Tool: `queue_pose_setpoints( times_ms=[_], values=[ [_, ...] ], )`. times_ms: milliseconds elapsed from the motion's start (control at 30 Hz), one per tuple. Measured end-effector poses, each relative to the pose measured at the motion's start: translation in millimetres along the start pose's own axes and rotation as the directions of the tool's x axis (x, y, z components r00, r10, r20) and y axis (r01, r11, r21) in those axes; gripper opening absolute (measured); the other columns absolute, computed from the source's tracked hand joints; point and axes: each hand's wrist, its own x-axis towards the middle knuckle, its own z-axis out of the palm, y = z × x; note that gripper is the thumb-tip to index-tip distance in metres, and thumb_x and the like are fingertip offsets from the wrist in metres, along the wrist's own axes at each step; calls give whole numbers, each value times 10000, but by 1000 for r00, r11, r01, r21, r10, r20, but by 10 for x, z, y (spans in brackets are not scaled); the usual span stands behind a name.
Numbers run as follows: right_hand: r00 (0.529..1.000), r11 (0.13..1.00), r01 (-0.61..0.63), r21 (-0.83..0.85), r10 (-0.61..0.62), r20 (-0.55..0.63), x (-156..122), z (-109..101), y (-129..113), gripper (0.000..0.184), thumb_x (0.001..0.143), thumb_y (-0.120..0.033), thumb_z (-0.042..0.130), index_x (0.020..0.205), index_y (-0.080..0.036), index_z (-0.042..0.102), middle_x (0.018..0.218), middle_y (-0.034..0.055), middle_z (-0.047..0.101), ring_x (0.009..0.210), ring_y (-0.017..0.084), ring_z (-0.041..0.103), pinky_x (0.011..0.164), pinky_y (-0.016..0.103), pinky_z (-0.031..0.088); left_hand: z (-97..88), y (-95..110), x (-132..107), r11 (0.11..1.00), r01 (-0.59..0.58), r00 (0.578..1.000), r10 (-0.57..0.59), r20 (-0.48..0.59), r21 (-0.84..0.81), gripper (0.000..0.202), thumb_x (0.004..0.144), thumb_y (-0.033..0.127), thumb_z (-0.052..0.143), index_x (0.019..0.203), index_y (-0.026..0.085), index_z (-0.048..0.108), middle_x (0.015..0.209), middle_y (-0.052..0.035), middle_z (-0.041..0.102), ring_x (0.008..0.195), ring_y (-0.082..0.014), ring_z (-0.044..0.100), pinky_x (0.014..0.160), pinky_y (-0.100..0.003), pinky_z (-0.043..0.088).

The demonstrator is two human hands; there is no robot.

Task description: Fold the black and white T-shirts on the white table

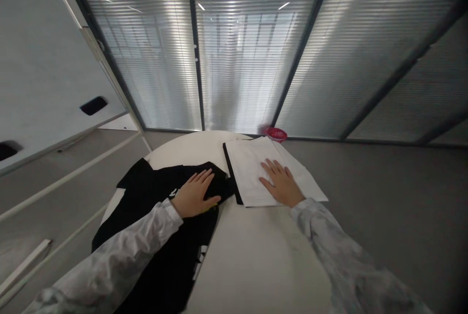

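I see my left hand (195,193) lying flat, fingers spread, on a black garment (157,236) with white print, which sprawls over the left part of the round white surface (248,255) and hangs off its near-left edge. My right hand (281,182) rests flat and released on a white folded piece (256,167) at the far right of the surface, just beside the garment; neither hand grips anything, both only press down.

I judge the black garment soft, light and limp: it will bunch and slide under a palm, so I would take it by an edge or a shoulder seam, pinching the cloth rather than pushing it. The white piece looks flat and a little stiffer, with a dark strip along its left edge; its near corner is the likeliest hold.

I count one black garment, one white piece, and one small red basket (276,133) on the floor beyond the surface.
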Motion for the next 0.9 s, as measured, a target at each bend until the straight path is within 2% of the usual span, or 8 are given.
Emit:
queue_pose_setpoints(
  times_ms=[100, 200, 300, 400, 533, 667, 767, 900],
  values=[
    [1000, 1000, -5, 5, 5, 3, 208, 49, -9, 655, 1096, -569, 400, 1695, -306, 368, 1784, 60, 322, 1641, 359, 270, 1299, 629, 264, -44, -118, -634, 998, 42, 999, -43, 28, 43, 801, 1026, 713, 522, 1683, 265, 422, 1767, -81, 352, 1634, -287, 348, 1345, -490, 281],
    [1000, 1000, -6, 17, 6, 4, 324, 87, -31, 658, 1094, -564, 399, 1690, -285, 376, 1783, 76, 325, 1638, 363, 271, 1298, 632, 250, -33, -258, -1108, 991, 114, 993, -116, 34, 72, 791, 1025, 708, 518, 1692, 297, 410, 1764, -62, 357, 1635, -280, 348, 1342, -495, 288],
    [1000, 1000, -1, 14, 1, 13, 356, 80, -57, 653, 1096, -550, 395, 1677, -254, 395, 1776, 98, 337, 1631, 370, 282, 1300, 642, 227, -39, -479, -1409, 981, 174, 984, -176, 11, 88, 744, 1034, 678, 509, 1677, 311, 432, 1754, -46, 381, 1618, -280, 383, 1337, -504, 296],
    [1000, 1000, -6, 6, 6, 4, 370, 5, -187, 613, 1096, -482, 400, 1642, -207, 448, 1755, 129, 373, 1610, 373, 329, 1304, 648, 207, -109, -814, -1545, 965, 248, 969, -246, -28, 85, 685, 1044, 649, 494, 1620, 278, 507, 1722, -62, 449, 1554, -287, 483, 1315, -484, 349],
    [989, 989, 123, 77, -116, -87, 447, -142, -712, 484, 1102, -381, 392, 1503, -211, 604, 1671, 114, 511, 1567, 320, 414, 1323, 589, 211, -279, -1368, -1437, 957, 277, 957, -267, -113, 84, 686, 1029, 664, 503, 1551, 222, 561, 1681, -109, 503, 1460, -316, 576, 1254, -475, 435],
    [954, 954, 284, 91, -272, -126, 600, -143, -1412, 403, 1061, -475, 551, 1268, -185, 739, 1476, 163, 668, 1470, 342, 507, 1332, 567, 187, -386, -1856, -1046, 959, 264, 948, -238, -210, 103, 781, 1021, 710, 486, 1530, 123, 565, 1636, -190, 529, 1481, -362, 540, 1273, -500, 395],
    [968, 964, 247, 102, -241, -65, 738, -18, -1746, 404, 978, -516, 699, 1175, -167, 751, 1343, 200, 710, 1358, 374, 582, 1294, 580, 247, -377, -2077, -741, 973, 212, 973, -202, -115, 88, 860, 962, 784, 529, 1513, 127, 585, 1588, -207, 571, 1453, -382, 559, 1250, -497, 412],
    [981, 947, 180, 266, -194, 28, 881, 167, -1836, 178, 933, -378, 762, 1000, -220, 712, 1136, 114, 747, 1146, 306, 681, 1192, 509, 382, -346, -2201, -491, 970, 244, 970, -244, 20, 16, 836, 826, 838, 659, 1309, 159, 719, 1362, -208, 711, 1195, -391, 701, 1093, -481, 514]
  ],
)
